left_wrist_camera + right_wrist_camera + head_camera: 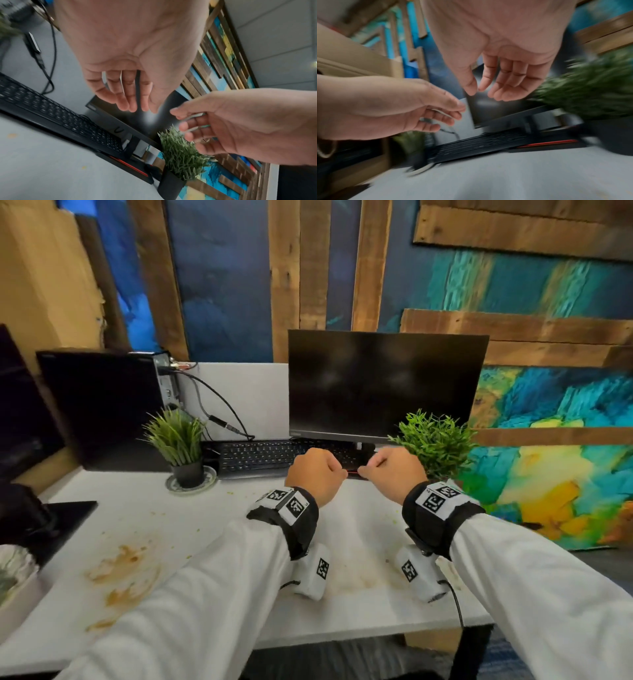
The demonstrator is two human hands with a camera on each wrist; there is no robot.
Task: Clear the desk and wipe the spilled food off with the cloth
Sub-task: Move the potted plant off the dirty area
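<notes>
The spilled food (120, 570) lies as brown smears on the white desk (171, 525) near its left front edge, with small crumbs scattered toward the middle. No cloth shows in any view.

Your left hand (317, 475) and your right hand (394, 470) hang side by side above the desk, near its back edge, in front of the keyboard (257, 455). Both are released: the wrist views show the fingers loosely bent and holding nothing.

Behind them stands the dark monitor (387, 385). A small green plant (178, 443) in a black pot stands on a saucer left of the keyboard, and a bushier plant (436, 441) stands just right of your right hand.
</notes>
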